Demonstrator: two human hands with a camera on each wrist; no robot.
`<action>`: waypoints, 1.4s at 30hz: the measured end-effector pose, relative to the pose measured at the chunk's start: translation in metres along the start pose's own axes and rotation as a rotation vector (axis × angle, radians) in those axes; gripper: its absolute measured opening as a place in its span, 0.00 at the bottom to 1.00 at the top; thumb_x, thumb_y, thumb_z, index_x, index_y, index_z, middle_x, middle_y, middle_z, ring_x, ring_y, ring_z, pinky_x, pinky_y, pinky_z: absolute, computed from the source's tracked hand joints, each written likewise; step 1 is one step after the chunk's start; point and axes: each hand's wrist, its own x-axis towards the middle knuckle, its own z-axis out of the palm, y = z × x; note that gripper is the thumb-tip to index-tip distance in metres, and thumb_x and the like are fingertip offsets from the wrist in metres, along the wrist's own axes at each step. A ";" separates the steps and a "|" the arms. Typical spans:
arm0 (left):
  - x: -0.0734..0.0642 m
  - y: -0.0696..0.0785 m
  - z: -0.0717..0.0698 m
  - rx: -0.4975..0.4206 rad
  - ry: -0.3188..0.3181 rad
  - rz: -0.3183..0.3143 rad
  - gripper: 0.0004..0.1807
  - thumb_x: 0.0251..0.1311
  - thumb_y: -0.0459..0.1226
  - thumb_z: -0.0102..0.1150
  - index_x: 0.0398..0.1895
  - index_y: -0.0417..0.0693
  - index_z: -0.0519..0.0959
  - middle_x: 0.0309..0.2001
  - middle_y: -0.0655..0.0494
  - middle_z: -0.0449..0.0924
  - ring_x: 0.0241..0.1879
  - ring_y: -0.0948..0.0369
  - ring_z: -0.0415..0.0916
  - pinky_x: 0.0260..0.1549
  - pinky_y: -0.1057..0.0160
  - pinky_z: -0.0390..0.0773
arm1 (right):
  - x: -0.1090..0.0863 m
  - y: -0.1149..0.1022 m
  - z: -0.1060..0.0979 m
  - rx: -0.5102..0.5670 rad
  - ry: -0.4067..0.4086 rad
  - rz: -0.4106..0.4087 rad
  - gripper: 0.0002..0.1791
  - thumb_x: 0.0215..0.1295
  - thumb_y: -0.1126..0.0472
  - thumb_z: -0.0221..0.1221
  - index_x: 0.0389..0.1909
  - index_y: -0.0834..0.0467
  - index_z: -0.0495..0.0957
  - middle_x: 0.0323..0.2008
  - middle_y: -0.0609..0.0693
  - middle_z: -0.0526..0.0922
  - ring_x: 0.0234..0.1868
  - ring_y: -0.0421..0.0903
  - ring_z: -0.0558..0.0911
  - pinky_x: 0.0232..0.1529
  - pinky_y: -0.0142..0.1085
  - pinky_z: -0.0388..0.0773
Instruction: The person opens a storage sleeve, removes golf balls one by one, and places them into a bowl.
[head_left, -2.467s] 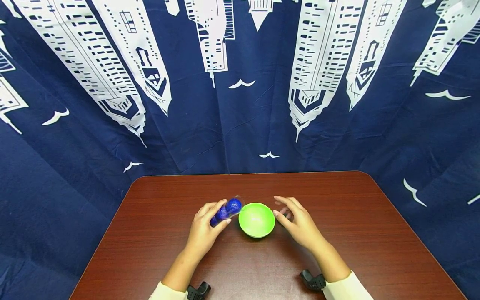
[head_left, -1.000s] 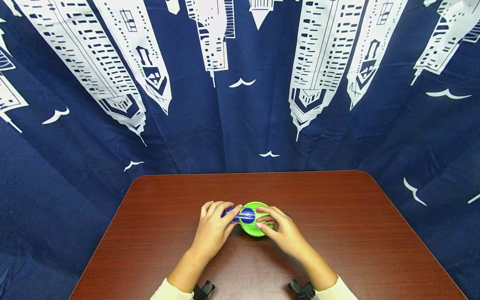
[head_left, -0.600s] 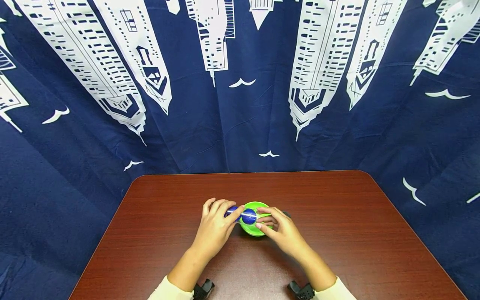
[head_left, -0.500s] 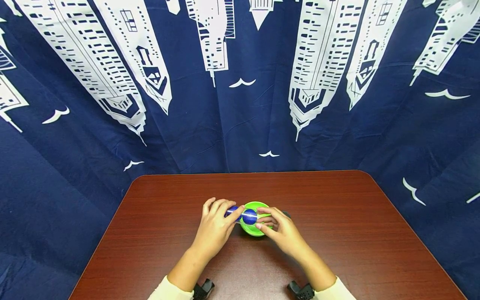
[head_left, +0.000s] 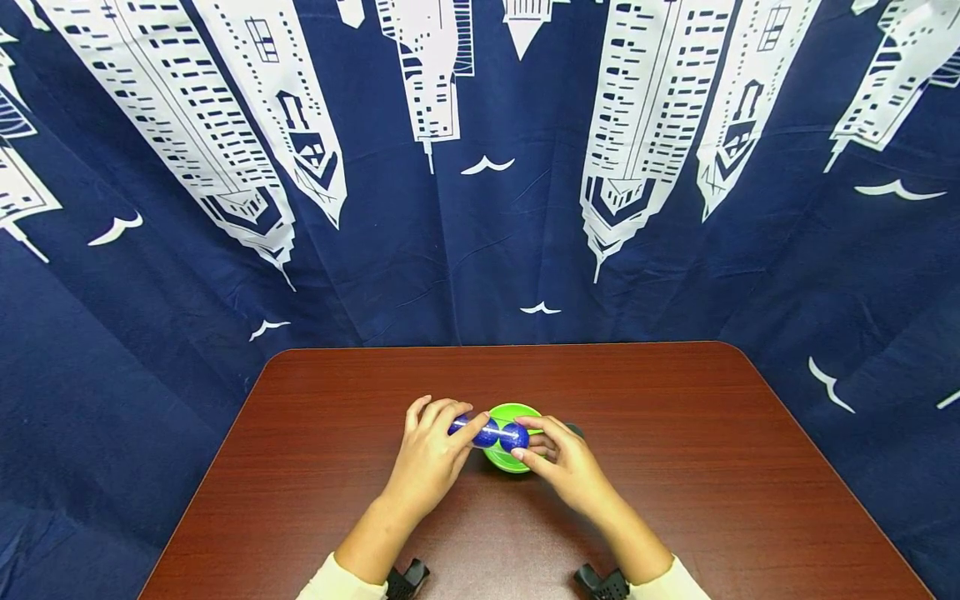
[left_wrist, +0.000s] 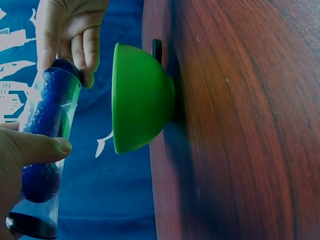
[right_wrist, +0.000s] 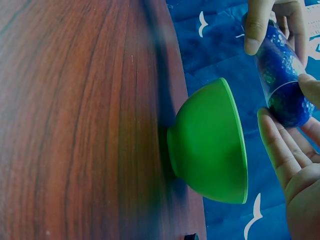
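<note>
My left hand (head_left: 430, 454) grips a clear plastic tube (left_wrist: 70, 106) holding blue dimpled golf balls, with a black base (left_wrist: 31, 226) at its near end. The tube lies sideways in the air over the left part of a green bowl (head_left: 504, 464). At its mouth, the foremost blue golf ball (head_left: 514, 437) sticks out past the rim. My right hand (head_left: 567, 462) pinches that ball between thumb and fingers. Both hands hover above the bowl, which stands upright on the table and is partly covered by them in the head view.
Behind my right hand a dark round cap (head_left: 575, 430) lies on the brown wooden table (head_left: 660, 400). A navy curtain (head_left: 510, 242) with white skyline prints hangs past the table's far edge. Black cameras (head_left: 408, 578) sit on both wrists.
The tube has moved right from beside the bowl to over it, and my right hand has come in to its mouth. In the last half second the balls slid right, the first into my right fingers.
</note>
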 end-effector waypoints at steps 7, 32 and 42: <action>-0.002 0.000 0.003 -0.019 0.002 -0.022 0.29 0.48 0.38 0.79 0.57 0.63 0.83 0.54 0.56 0.80 0.55 0.54 0.78 0.61 0.41 0.70 | 0.001 0.000 -0.001 0.020 0.010 -0.028 0.24 0.64 0.60 0.68 0.60 0.62 0.77 0.50 0.54 0.82 0.48 0.50 0.86 0.50 0.31 0.84; -0.008 -0.002 0.010 -0.189 0.003 -0.142 0.32 0.46 0.39 0.81 0.59 0.60 0.82 0.52 0.59 0.82 0.53 0.55 0.79 0.57 0.44 0.74 | 0.007 -0.009 -0.004 0.017 0.052 -0.085 0.23 0.62 0.66 0.68 0.59 0.61 0.78 0.50 0.54 0.82 0.47 0.46 0.85 0.48 0.35 0.85; -0.009 -0.008 0.012 -0.276 0.037 -0.255 0.33 0.46 0.37 0.81 0.59 0.59 0.82 0.51 0.59 0.82 0.51 0.57 0.80 0.53 0.47 0.76 | 0.015 -0.009 -0.015 0.039 0.092 -0.096 0.23 0.63 0.68 0.67 0.60 0.61 0.78 0.51 0.57 0.81 0.46 0.44 0.84 0.48 0.30 0.84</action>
